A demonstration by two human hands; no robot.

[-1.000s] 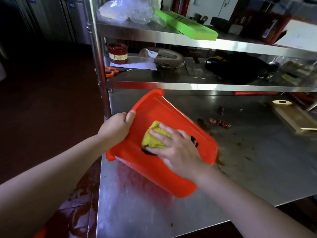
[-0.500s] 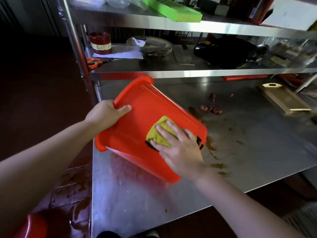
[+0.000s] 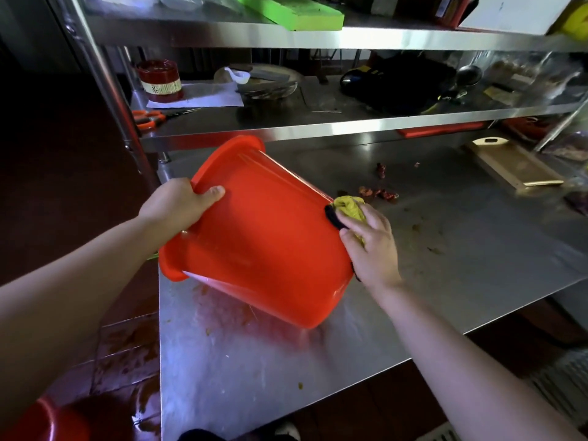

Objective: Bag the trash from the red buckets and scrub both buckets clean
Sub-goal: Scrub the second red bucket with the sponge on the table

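Note:
A red bucket [image 3: 264, 237] lies tipped on its side at the left end of the steel table [image 3: 445, 249], its mouth turned left and away from me, its base towards the right. My left hand [image 3: 178, 205] grips the bucket's rim, thumb on the outer wall. My right hand [image 3: 372, 243] holds a yellow scrub sponge [image 3: 348, 206] with a dark backing against the bucket's base edge. A second red bucket [image 3: 41, 421] shows only in part on the floor at the lower left.
Food scraps [image 3: 378, 192] and brown smears lie on the table right of the bucket. A wooden board [image 3: 515, 163] sits at the far right. The shelf behind holds orange scissors [image 3: 148, 117], a red tin [image 3: 160, 79], a dish and dark items. The floor tiles at left are wet.
My right hand slid the sponge from the bucket's side wall rightwards to its base edge. The left hand kept its grip on the rim while the bucket turned a little.

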